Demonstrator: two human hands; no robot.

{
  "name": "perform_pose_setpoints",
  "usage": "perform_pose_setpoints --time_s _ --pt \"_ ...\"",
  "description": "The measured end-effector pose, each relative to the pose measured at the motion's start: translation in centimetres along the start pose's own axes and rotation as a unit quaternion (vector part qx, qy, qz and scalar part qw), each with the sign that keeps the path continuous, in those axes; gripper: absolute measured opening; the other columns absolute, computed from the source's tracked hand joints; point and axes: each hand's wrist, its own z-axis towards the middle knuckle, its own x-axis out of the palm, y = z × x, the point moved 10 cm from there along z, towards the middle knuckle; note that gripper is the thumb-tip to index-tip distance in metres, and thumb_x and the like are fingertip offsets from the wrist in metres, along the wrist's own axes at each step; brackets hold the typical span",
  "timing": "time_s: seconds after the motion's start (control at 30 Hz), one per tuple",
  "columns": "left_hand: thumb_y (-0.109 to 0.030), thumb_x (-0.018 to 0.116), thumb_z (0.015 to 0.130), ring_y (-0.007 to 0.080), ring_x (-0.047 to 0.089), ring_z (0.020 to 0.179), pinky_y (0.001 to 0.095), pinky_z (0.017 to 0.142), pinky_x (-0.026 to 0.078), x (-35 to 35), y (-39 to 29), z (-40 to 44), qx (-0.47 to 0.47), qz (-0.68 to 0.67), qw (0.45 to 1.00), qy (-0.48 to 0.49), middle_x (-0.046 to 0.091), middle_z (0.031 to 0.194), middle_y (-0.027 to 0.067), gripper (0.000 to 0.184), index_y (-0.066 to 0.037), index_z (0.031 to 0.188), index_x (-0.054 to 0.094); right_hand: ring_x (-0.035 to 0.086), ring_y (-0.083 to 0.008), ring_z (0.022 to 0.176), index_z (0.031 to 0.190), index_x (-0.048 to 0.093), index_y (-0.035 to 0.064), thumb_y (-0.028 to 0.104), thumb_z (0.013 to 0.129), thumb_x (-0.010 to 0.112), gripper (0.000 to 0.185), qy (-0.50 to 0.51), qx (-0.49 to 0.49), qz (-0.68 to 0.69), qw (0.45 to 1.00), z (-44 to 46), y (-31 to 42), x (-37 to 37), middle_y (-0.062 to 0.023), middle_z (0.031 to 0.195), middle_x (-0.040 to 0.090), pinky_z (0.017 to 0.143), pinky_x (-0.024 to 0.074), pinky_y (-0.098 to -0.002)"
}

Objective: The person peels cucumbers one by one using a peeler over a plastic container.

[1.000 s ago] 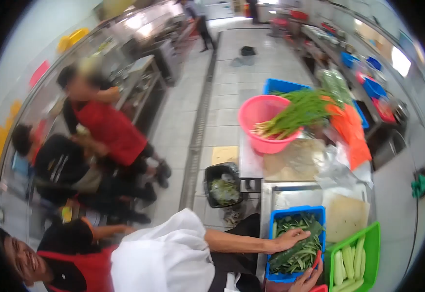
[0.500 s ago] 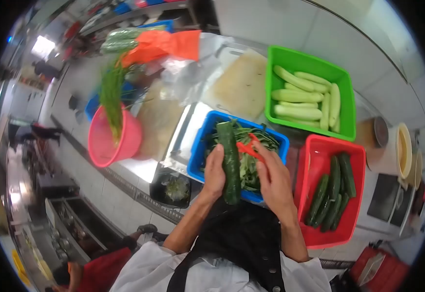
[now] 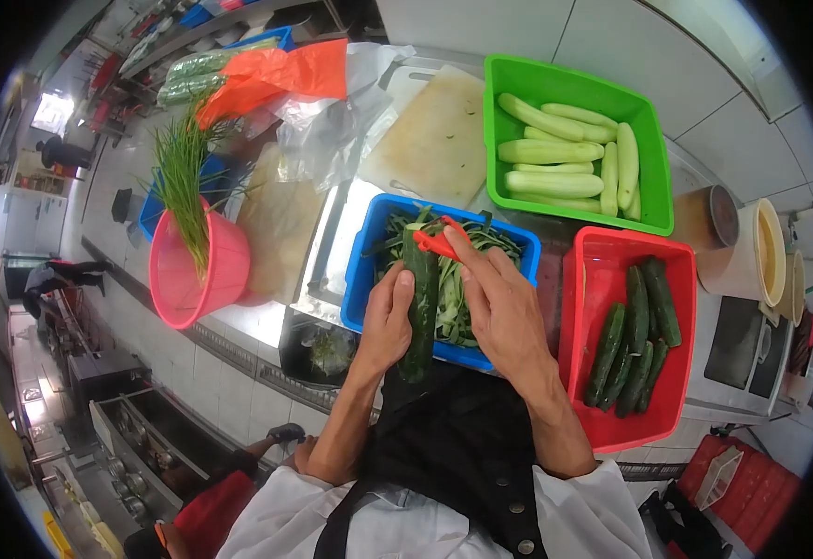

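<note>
My left hand (image 3: 388,315) is closed around a long dark green cucumber (image 3: 422,321), held upright over a blue tub (image 3: 360,289). In my right hand (image 3: 504,303) is a red peeler (image 3: 438,240), its head against the upper end of the cucumber. Green peel strips (image 3: 462,312) fill the blue tub beneath. Pale peeled cucumbers (image 3: 555,182) lie in a green tub (image 3: 579,79) at the back right. Several unpeeled dark cucumbers (image 3: 637,321) rest in a red tub (image 3: 602,430) to my right.
Left of the blue tub stands a pink bucket (image 3: 178,289) with long green stalks (image 3: 187,182). A white cutting board (image 3: 430,140) and an orange bag (image 3: 280,79) lie farther back. White buckets (image 3: 751,256) are at far right. Another person's red sleeve (image 3: 215,517) shows lower left.
The peeler has moved from beside the cucumber onto its upper end. Both hands and the cucumber have shifted slightly left in view, as has the whole scene.
</note>
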Motion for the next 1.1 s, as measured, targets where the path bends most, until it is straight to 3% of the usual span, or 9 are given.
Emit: perform_pose_setpoints --time_s 0.13,0.27,0.37,0.43,0.53,0.87,0.93,0.97,1.1 --pt "-0.03 0.034 0.105 0.0127 0.053 0.097 0.0282 0.088 0.041 -1.9 2.5 0.2 -0.026 0.069 0.997 -0.03 0.062 0.103 0.0106 0.044 0.007 0.117 0.055 0.057 -0.0366 0.071 0.136 0.049 0.0167 0.007 0.091 0.053 0.047 0.035 -0.007 -0.016 0.999 0.0 -0.1 1.3 -0.0151 0.087 0.051 0.061 0.0464 -0.0461" --pt "-0.039 0.03 0.104 0.0148 0.058 0.068 0.0291 0.062 0.049 -8.0 3.9 2.3 -0.055 -0.129 0.96 -0.243 0.061 0.083 0.0107 0.048 0.0 0.094 0.056 0.059 -0.0363 0.067 0.135 0.051 0.0198 0.007 0.087 0.056 0.05 0.097 -0.041 -0.064 0.992 -5.9 -0.7 5.5 -0.0144 0.087 0.051 0.058 0.0505 -0.0453" --pt "-0.043 0.032 0.103 0.0167 0.055 0.075 0.0319 0.066 0.049 -9.8 4.4 3.2 -0.008 -0.252 0.923 -0.289 0.056 0.085 0.0075 0.05 0.0 0.104 0.056 0.059 -0.0365 0.064 0.138 0.048 0.0206 0.006 0.086 0.056 0.054 0.214 -0.053 -0.138 0.965 -9.7 -2.0 7.9 -0.0144 0.087 0.051 0.057 0.05 -0.046" --pt "-0.044 0.03 0.103 0.0178 0.055 0.08 0.0333 0.068 0.048 -7.1 2.6 4.2 0.01 -0.255 0.954 -0.156 0.055 0.088 0.0081 0.051 0.0 0.107 0.054 0.059 -0.0369 0.066 0.139 0.046 0.0203 0.006 0.087 0.055 0.055 0.15 -0.011 -0.104 0.983 -7.4 -1.5 5.0 -0.015 0.09 0.052 0.059 0.0499 -0.0463" --pt "-0.043 0.026 0.104 0.0146 0.057 0.069 0.0289 0.064 0.048 -3.6 4.3 2.7 -0.044 -0.233 0.961 -0.144 0.059 0.083 0.007 0.053 0.0 0.106 0.057 0.055 -0.0334 0.07 0.135 0.052 0.0161 0.008 0.093 0.05 0.042 0.04 -0.01 -0.053 0.998 -1.4 1.4 1.4 -0.0134 0.083 0.049 0.06 0.0431 -0.0444" --pt "-0.038 0.028 0.105 0.011 0.056 0.08 0.0262 0.072 0.046 -1.0 2.4 1.2 -0.062 -0.05 0.997 0.014 0.06 0.087 0.004 0.049 0.001 0.106 0.058 0.053 -0.0331 0.069 0.136 0.05 0.0145 0.007 0.093 0.05 0.044 0.023 -0.022 -0.027 0.999 1.7 0.9 0.9 -0.0142 0.083 0.05 0.062 0.0424 -0.0423" --pt "-0.037 0.027 0.105 0.0123 0.057 0.08 0.0265 0.072 0.046 -2.2 2.2 1.6 -0.044 -0.008 0.999 -0.028 0.061 0.089 0.0043 0.049 0.001 0.108 0.058 0.06 -0.0367 0.071 0.136 0.049 0.0179 0.005 0.089 0.051 0.049 0.069 -0.044 -0.087 0.993 1.3 0.8 2.1 -0.0154 0.089 0.053 0.061 0.0492 -0.0481" --pt "-0.039 0.028 0.105 0.0133 0.056 0.079 0.0272 0.07 0.046 -4.1 3.0 2.0 -0.065 -0.072 0.982 -0.16 0.06 0.087 0.0058 0.05 0.001 0.105 0.058 0.06 -0.0367 0.071 0.136 0.049 0.0179 0.005 0.089 0.051 0.049 0.069 -0.045 -0.085 0.993 0.4 0.7 2.5 -0.0154 0.089 0.053 0.061 0.0492 -0.0481" --pt "-0.046 0.028 0.103 0.0181 0.056 0.071 0.0318 0.068 0.049 -9.8 4.9 3.7 0.022 -0.336 0.892 -0.303 0.059 0.085 0.0099 0.054 0.001 0.105 0.053 0.061 -0.0348 0.069 0.137 0.048 0.0199 0.004 0.087 0.052 0.052 0.185 -0.058 -0.147 0.97 -8.8 -2.2 7.2 -0.0149 0.088 0.052 0.059 0.0505 -0.0471"
